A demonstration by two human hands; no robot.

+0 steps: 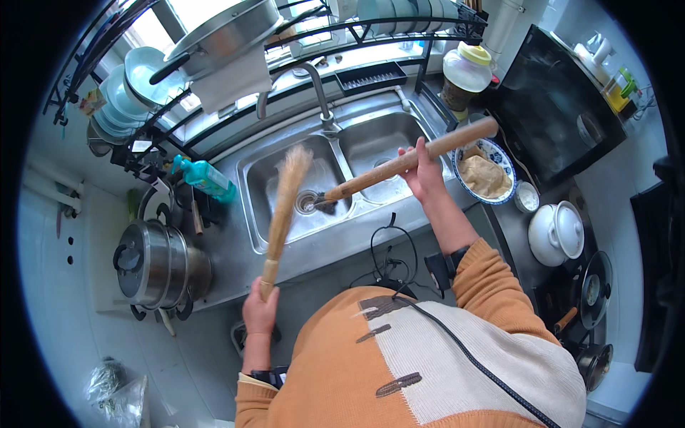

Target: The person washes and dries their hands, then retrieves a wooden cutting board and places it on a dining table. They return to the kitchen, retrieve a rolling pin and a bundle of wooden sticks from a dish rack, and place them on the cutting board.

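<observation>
My left hand (260, 307) grips the lower end of a straw-coloured bristle brush (283, 208), its frayed tip over the left basin. In my right hand (424, 170) is a wooden rolling pin (406, 163), slanting up to the right above the double stainless-steel sink (348, 214). The pin's lower left end is beside a small dark thing (327, 206) over the left basin; what that is, I cannot tell. A grey faucet (321, 96) stands behind the basins. Right of the sink, a blue-patterned bowl (512, 187) holds dough (484, 174).
Steel pots (155, 262) and a teal pump bottle (206, 179) stand left of the sink. A bowl of white powder (527, 197), a white lidded pot (551, 232) and a black appliance (556, 107) are at the right. A dish rack (369, 32) spans above the sink.
</observation>
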